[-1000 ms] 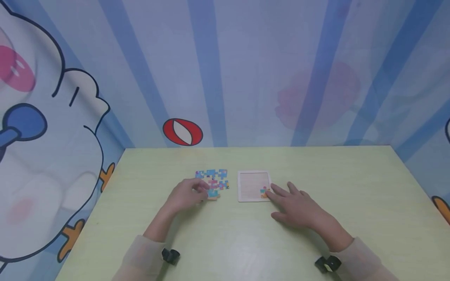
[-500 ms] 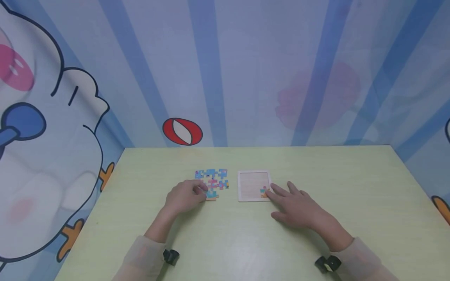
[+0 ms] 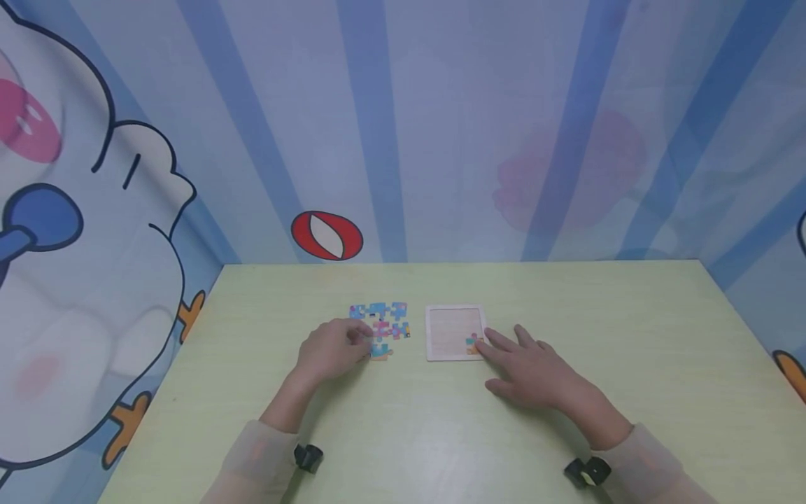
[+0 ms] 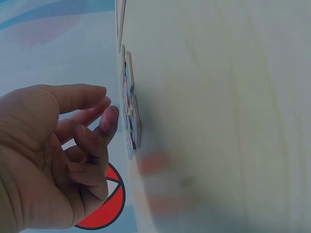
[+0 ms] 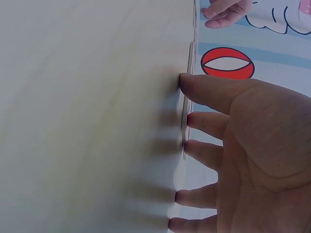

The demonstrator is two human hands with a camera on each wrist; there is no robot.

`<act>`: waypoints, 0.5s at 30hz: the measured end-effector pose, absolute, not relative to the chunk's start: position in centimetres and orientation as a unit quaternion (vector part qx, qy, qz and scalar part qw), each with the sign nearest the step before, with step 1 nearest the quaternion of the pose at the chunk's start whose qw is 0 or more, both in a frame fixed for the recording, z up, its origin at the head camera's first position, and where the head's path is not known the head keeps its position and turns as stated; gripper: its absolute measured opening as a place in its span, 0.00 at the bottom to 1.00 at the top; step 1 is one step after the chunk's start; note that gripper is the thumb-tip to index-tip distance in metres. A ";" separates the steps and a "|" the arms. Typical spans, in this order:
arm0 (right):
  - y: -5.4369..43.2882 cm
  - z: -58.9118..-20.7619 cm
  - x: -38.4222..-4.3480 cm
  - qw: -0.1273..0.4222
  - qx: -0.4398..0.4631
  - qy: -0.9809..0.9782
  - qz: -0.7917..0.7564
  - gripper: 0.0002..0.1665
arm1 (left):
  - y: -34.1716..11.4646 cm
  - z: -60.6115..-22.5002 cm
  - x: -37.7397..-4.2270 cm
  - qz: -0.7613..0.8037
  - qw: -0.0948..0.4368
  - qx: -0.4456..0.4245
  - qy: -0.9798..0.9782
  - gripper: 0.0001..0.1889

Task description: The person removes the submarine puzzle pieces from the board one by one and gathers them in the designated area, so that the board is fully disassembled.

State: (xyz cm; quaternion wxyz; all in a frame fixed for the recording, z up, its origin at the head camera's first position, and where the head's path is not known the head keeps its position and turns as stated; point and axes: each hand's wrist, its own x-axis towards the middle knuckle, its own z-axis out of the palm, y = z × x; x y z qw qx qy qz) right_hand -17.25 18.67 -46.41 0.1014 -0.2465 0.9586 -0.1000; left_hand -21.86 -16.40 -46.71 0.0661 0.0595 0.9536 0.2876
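Note:
In the head view, my left hand [image 3: 332,348] is bent over the left part of a group of jigsaw pieces [image 3: 379,309], hiding some. Its fingers are loosely curled, and in the left wrist view a gap shows between thumb and fingertips [image 4: 111,119] with nothing in it. A bottom piece [image 3: 380,352], blue and orange, lies right beside the fingertips. My right hand [image 3: 532,369] rests with spread fingers at the right edge of a square puzzle tray [image 3: 429,336]. One jigsaw piece [image 3: 471,344] sits in the tray's lower right corner, partly under a fingertip.
The pale yellow-green table [image 3: 403,434] reaches back to a blue striped curtain [image 3: 441,140] with cartoon prints. Each wrist wears a small black camera, one on the left [image 3: 308,458] and one on the right [image 3: 587,473].
My left fingers dipped toward the lower jigsaw piece and then rose slightly; that piece shifted a little left. My right hand and the tray stay in place.

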 end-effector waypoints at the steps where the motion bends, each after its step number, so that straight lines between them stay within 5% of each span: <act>1: 18.7 -46.4 -17.3 0.100 -0.247 0.959 -0.100 0.39 | -16.3 -46.7 -21.9 0.289 0.066 0.059 0.953 0.09; 15: 18.8 -46.9 -17.2 0.082 -0.256 0.957 -0.104 0.37 | -13.2 -46.7 -22.7 0.284 0.077 0.107 0.950 0.06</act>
